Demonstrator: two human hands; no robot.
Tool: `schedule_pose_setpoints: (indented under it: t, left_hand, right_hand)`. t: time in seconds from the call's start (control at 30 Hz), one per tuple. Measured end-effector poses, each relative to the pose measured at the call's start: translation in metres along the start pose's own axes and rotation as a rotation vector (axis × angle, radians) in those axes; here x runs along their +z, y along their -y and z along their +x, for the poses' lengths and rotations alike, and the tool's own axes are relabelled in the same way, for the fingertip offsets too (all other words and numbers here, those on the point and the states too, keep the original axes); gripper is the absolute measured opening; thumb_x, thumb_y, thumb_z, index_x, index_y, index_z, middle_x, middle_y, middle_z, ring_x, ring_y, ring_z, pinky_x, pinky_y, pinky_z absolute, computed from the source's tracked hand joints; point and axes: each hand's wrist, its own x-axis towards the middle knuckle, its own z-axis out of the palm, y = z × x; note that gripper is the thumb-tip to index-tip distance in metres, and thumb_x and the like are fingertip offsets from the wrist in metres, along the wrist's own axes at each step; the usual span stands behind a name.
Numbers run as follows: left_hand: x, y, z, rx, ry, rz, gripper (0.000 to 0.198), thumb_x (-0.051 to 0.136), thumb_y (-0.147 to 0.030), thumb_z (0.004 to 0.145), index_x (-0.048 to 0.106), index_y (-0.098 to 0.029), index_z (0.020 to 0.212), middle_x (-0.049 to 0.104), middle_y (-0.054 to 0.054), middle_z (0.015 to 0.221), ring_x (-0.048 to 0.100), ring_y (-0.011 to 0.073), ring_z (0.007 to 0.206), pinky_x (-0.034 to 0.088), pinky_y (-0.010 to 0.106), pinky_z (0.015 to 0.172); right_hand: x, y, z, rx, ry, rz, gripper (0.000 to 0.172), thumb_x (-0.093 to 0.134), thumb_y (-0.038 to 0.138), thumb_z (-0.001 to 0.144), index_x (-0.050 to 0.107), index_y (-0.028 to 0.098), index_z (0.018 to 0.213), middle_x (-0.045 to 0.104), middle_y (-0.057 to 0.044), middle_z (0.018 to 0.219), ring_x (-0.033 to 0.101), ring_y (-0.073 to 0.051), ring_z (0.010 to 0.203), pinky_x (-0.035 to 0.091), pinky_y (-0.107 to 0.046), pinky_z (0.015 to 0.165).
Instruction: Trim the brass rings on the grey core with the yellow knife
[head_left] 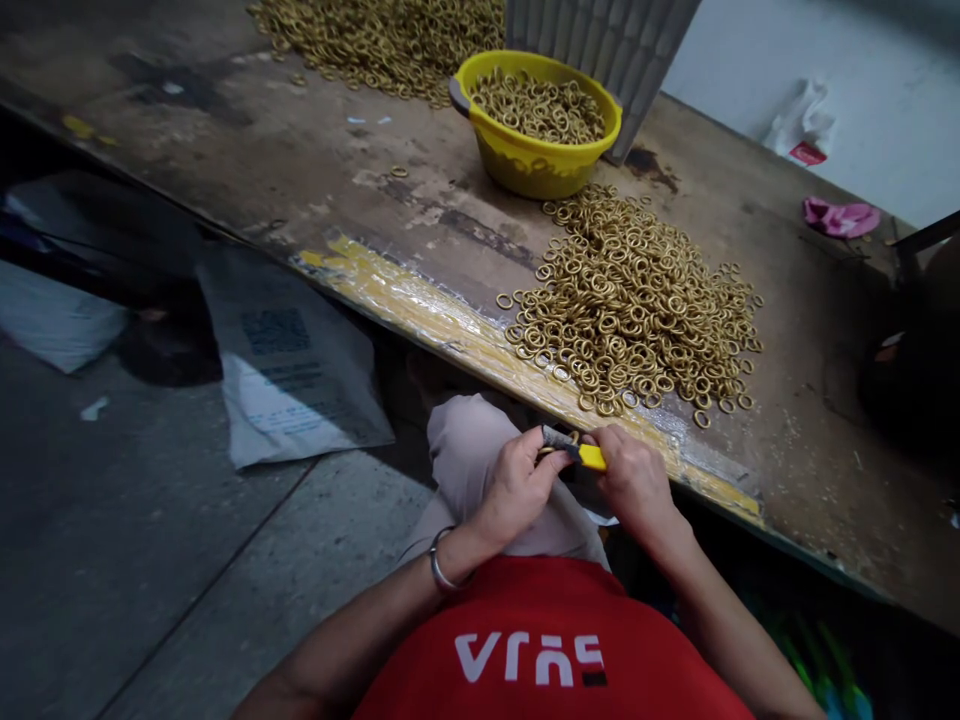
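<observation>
Both of my hands meet in front of my lap, at the edge of the table. My right hand is closed around a yellow-handled tool, perhaps a cutter; its working end is too small and dark to make out. My left hand pinches a gold-coloured ring against the tool's tip. A dark grey covering wraps a fingertip of that hand. Just beyond my hands, a loose heap of the same gold rings spreads over the table.
A yellow basin full of rings stands behind the heap, against a grey ribbed crate. Another ring pile lies at the far left. Yellow tape covers the table's near edge. A white sack stands on the floor, left.
</observation>
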Motion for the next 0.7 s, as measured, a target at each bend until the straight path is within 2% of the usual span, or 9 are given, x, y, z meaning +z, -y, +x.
schedule_pose_setpoints:
  t: [0.1,0.17,0.27,0.3,0.4,0.5,0.63,0.7]
  left_hand:
    - [-0.003,-0.006,0.002,0.033,-0.031,0.048,0.014,0.059,-0.027,0.082,0.056,-0.017,0.072,0.055,-0.001,0.062,0.046,0.0122,0.06,0.036,0.024,0.057]
    - [-0.007,-0.012,0.0,0.066,-0.022,0.061,0.012,0.059,-0.024,0.081,0.057,-0.017,0.072,0.057,0.0,0.065,0.048,0.0128,0.063,0.038,0.024,0.06]
    - [-0.012,-0.02,-0.004,0.099,0.108,0.009,0.011,0.062,-0.022,0.08,0.058,-0.016,0.071,0.058,0.0,0.069,0.051,0.0126,0.066,0.04,0.024,0.063]
    - [-0.013,-0.021,-0.004,0.071,0.169,-0.036,0.011,0.062,-0.023,0.08,0.058,-0.016,0.072,0.058,0.0,0.068,0.05,0.012,0.065,0.04,0.024,0.062]
    - [-0.016,-0.013,0.004,-0.121,0.268,-0.253,0.022,0.064,-0.035,0.081,0.055,-0.016,0.074,0.05,-0.004,0.06,0.042,0.0084,0.054,0.034,0.021,0.051]
    - [-0.017,-0.002,0.017,-0.263,0.257,-0.485,0.033,0.069,-0.044,0.077,0.05,-0.017,0.076,0.044,-0.008,0.054,0.032,0.0051,0.046,0.023,0.018,0.043]
    - [-0.021,0.003,0.027,-0.324,0.205,-0.665,0.036,0.075,-0.04,0.072,0.05,-0.018,0.087,0.052,-0.006,0.063,0.036,0.0034,0.045,0.018,0.016,0.04]
    - [-0.023,0.003,0.029,-0.332,0.235,-0.711,0.033,0.073,-0.039,0.074,0.052,-0.017,0.088,0.054,-0.004,0.065,0.038,0.0033,0.045,0.017,0.016,0.039]
  right_hand:
    - [0.003,-0.001,0.008,0.016,-0.055,-0.051,0.022,0.046,0.023,0.097,0.066,0.017,0.093,0.068,-0.008,0.086,0.06,-0.017,0.067,0.028,-0.029,0.057]
    - [0.003,-0.01,0.017,0.098,-0.073,-0.102,0.019,0.047,0.017,0.095,0.066,0.016,0.092,0.068,-0.009,0.084,0.059,-0.017,0.065,0.027,-0.029,0.056]
    - [0.001,-0.032,0.031,0.29,-0.139,-0.157,0.018,0.05,0.007,0.085,0.065,0.014,0.091,0.068,-0.009,0.078,0.057,-0.017,0.062,0.026,-0.029,0.055]
    - [0.0,-0.038,0.036,0.288,-0.207,-0.133,0.018,0.051,0.008,0.084,0.066,0.014,0.094,0.068,-0.009,0.081,0.057,-0.018,0.065,0.028,-0.028,0.057]
    - [-0.001,-0.044,0.049,0.125,-0.317,-0.019,0.022,0.054,0.012,0.083,0.066,0.017,0.1,0.066,-0.008,0.093,0.058,-0.019,0.077,0.033,-0.028,0.063]
    - [0.001,-0.034,0.061,0.047,-0.272,-0.01,0.022,0.055,0.014,0.084,0.068,0.02,0.1,0.063,-0.006,0.095,0.055,-0.017,0.075,0.031,-0.028,0.061]
    - [0.003,-0.021,0.07,0.032,-0.189,-0.069,0.019,0.055,0.016,0.085,0.069,0.021,0.097,0.059,-0.004,0.091,0.05,-0.015,0.068,0.026,-0.029,0.058]
    - [0.003,-0.019,0.073,0.022,-0.181,-0.093,0.018,0.055,0.016,0.085,0.068,0.02,0.096,0.059,-0.004,0.09,0.048,-0.014,0.067,0.025,-0.029,0.057]
